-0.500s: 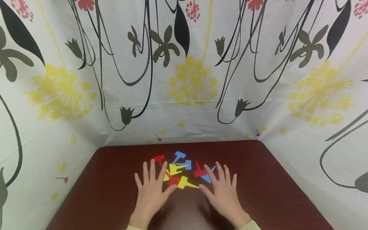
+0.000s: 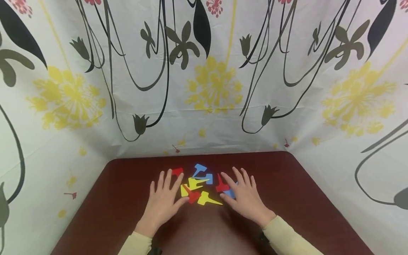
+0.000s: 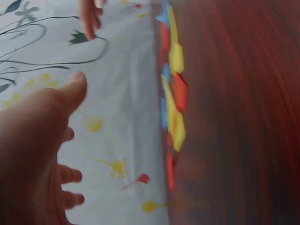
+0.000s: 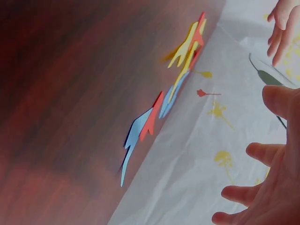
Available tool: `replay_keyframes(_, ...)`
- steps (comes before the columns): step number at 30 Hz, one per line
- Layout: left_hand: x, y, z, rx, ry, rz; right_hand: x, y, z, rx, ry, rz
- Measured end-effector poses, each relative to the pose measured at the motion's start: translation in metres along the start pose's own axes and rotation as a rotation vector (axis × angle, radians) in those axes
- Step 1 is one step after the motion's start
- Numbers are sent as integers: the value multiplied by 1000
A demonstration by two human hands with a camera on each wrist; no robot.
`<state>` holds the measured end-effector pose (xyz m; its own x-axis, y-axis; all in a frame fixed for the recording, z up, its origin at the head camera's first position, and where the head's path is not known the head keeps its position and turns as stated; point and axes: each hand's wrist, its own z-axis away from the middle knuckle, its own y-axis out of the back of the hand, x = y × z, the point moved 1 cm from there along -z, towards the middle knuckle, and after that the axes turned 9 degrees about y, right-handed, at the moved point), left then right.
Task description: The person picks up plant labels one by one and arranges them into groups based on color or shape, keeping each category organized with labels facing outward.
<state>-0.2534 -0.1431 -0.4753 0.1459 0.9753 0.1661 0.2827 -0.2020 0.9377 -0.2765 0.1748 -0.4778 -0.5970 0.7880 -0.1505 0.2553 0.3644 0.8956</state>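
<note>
Flower-printed cloth surrounds reddish-brown counter

The white cloth rises beyond the counter's far edge and along both sides, faintly creased. Its print shows curving dark stems, tulip-shaped heads, broad blackish leaves, large yellow blooms and, near the top, pinkish-red blossoms. The counter has rounded far corners, with a pale sheen on its near middle.

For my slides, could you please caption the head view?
Left hand and right hand hover around red, yellow and blue T-shaped tags.
</note>
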Motion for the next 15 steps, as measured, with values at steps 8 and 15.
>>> replay_keyframes(8,-31,-16,-20,-41,-78,-18,13,-7,-18,-55,95,50)
replay_keyframes(15,-54,-31,-44,-79,-200,-85,22,-19,-30,-90,191,94)
